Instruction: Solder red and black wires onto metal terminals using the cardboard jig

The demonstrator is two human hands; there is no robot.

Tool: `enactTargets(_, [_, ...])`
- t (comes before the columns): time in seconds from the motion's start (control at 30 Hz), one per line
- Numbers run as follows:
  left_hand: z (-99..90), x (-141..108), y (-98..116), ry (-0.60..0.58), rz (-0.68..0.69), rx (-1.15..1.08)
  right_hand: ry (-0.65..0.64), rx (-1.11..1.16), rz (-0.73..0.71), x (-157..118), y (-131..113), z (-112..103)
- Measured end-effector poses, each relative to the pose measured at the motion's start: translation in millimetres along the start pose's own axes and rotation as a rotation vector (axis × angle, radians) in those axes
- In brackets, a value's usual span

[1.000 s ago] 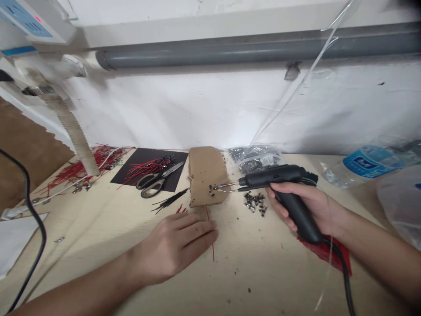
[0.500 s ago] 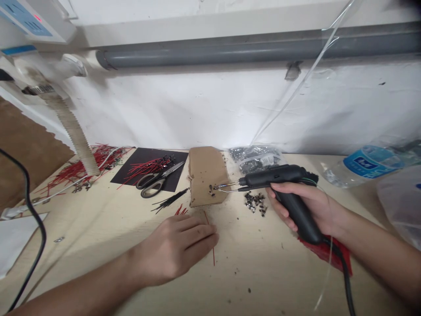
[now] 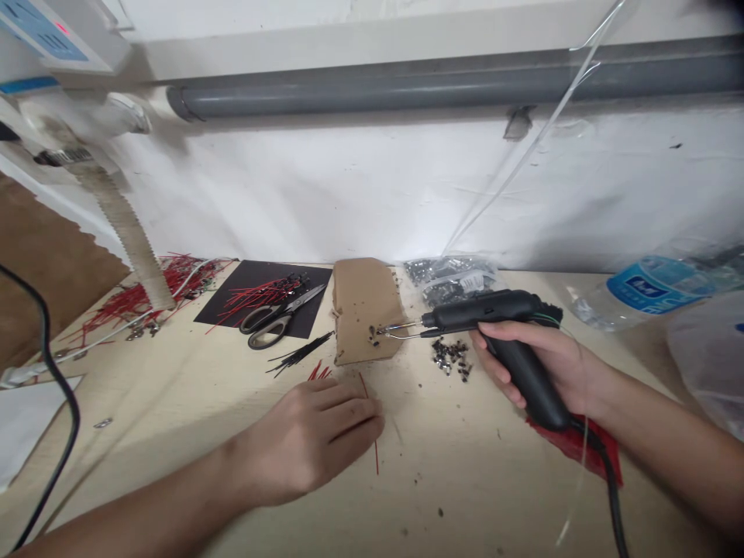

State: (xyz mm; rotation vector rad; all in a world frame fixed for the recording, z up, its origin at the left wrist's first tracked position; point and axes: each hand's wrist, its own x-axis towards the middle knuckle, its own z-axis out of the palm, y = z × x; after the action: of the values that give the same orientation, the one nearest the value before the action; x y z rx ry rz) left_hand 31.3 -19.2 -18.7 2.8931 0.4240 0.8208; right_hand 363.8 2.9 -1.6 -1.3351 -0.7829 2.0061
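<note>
My right hand is wrapped round the handle of a black soldering gun. The gun's metal tip rests over a piece of brown cardboard, close to a tiny dark part on it. Low over the table, my left hand is closed on a thin red wire, whose two ends stick out past the fingers. Short red wires and a bundle of black wires lie just beyond that hand. Small metal parts are heaped below the gun's barrel.
Scissors and red wires with parts lie on a black sheet. A bigger pile of red wires surrounds a ribbed hose. A plastic bag of parts, a water bottle and a red cloth-like piece are to the right.
Almost nothing differs. My left hand and the red wire have shifted very slightly; the soldering gun stays in place.
</note>
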Motion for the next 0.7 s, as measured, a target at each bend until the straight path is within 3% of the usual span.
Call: enactTargets(0.7, [-5.2,0.0,1.8,0.057,-0.003,-0.025,-0.002,-0.005,0.010,2.4,0.9,-2.5])
